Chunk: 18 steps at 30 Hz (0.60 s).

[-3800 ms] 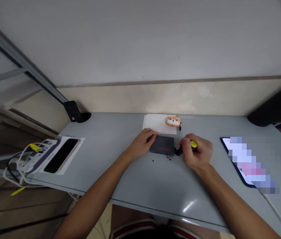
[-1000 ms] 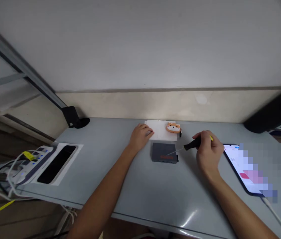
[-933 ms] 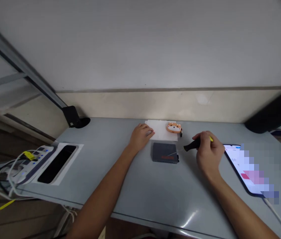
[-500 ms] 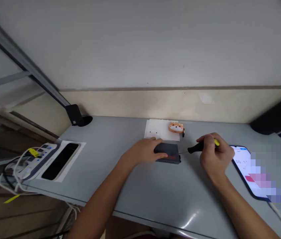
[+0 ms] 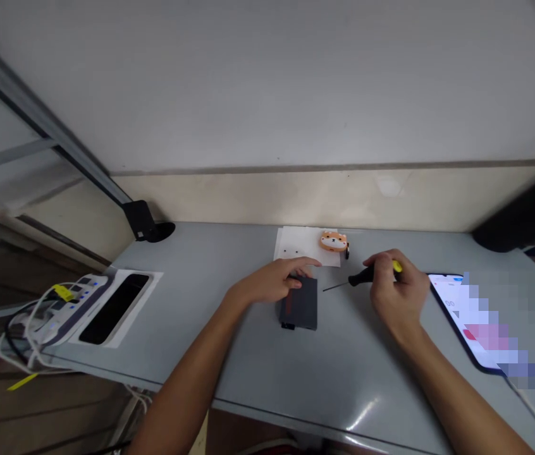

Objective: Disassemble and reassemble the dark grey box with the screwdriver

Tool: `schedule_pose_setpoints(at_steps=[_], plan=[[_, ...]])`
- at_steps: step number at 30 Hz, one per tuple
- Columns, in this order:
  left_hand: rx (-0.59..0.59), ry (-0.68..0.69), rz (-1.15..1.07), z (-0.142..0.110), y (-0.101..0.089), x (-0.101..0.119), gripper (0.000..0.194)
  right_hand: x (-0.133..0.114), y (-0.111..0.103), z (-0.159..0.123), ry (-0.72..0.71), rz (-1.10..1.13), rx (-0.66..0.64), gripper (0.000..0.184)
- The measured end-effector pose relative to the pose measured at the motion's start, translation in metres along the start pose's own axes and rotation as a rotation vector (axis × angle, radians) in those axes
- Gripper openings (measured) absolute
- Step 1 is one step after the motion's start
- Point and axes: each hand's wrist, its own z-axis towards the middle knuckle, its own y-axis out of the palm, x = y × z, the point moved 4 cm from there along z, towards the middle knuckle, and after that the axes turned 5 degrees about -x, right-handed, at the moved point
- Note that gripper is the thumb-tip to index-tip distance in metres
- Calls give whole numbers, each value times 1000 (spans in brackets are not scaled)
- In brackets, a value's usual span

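A small flat dark grey box point(image 5: 306, 304) with a reddish stripe lies on the grey table in front of me, a small black part sticking out at its near left. My left hand point(image 5: 279, 278) holds it at the far left corner, thumb on top, index finger stretched past the far edge. To the right, my right hand point(image 5: 398, 291) is wrapped round the handle of a black and yellow screwdriver point(image 5: 360, 277). Its thin shaft points left, with the tip just right of the box and apart from it.
White paper point(image 5: 291, 240) lies behind the box, bearing several small dark specks and an orange animal-faced case point(image 5: 333, 241). A lit phone point(image 5: 461, 322) is at right. At left are a dark phone point(image 5: 114, 309), a power strip point(image 5: 75, 303) with cables, and a black stand point(image 5: 147, 224).
The box has been turned about a quarter turn, so its black part now faces me instead of right. The screwdriver tip has come away from that part and shifted slightly left.
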Motion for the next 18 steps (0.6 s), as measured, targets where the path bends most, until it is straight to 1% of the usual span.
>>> schedule_pose_setpoints(at_steps=[3, 8, 13, 18], plan=[[9, -4, -24, 2, 0, -1, 61, 2, 7, 0, 0, 1, -65, 34], [50, 16, 6, 4, -1, 3, 55, 1, 13, -4, -88, 5, -126, 32], [126, -2, 107, 8, 3, 5, 50, -2, 11, -7, -159, 1, -103, 31], [180, 11, 232, 14, 11, 5, 41, 0, 9, -4, -144, -10, -70, 32]])
